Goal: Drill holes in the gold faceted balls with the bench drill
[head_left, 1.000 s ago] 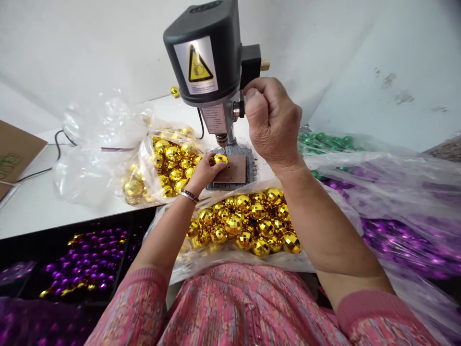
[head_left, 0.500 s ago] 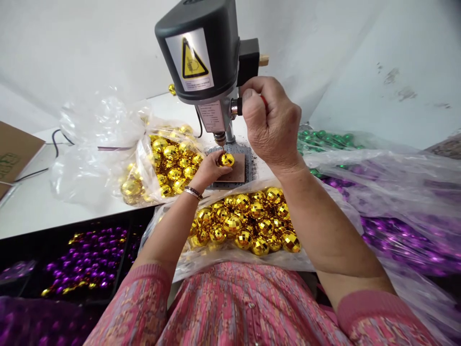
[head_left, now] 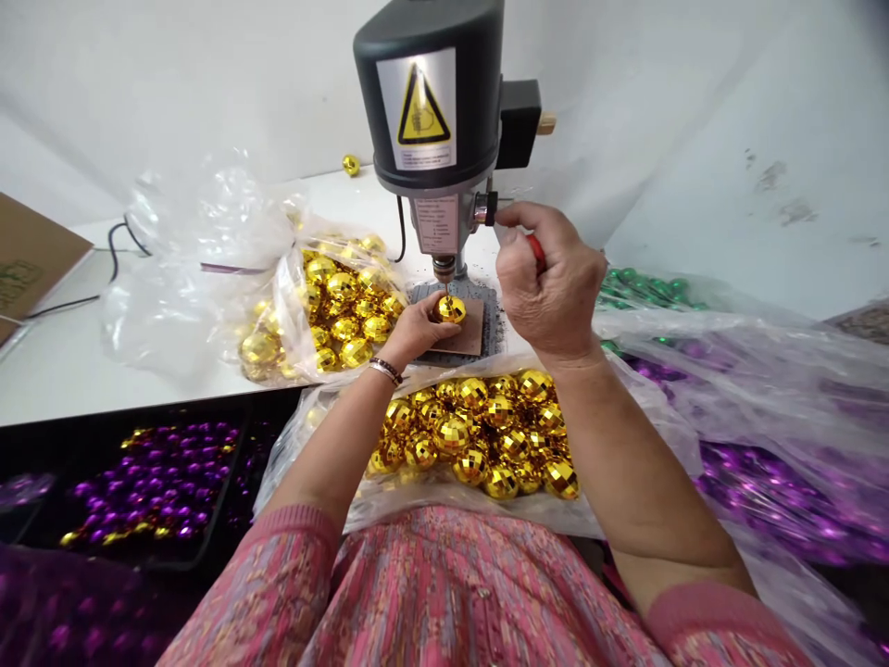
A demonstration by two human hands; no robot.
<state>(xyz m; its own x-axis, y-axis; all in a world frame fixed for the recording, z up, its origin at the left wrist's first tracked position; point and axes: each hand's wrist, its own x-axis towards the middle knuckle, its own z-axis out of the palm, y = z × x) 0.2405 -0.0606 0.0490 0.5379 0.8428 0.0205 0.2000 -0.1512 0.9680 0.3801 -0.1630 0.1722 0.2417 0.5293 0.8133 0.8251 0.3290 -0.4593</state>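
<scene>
Here, left hand (head_left: 415, 333) holds gold ball (head_left: 452, 309), bare board (head_left: 470, 342) rightward

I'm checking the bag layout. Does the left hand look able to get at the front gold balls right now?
Probably yes: the front gold balls look uncovered and lie close to the left hand. It is occupied, though, pinching another ball under the bit, so it would likely have to let go first.
</scene>
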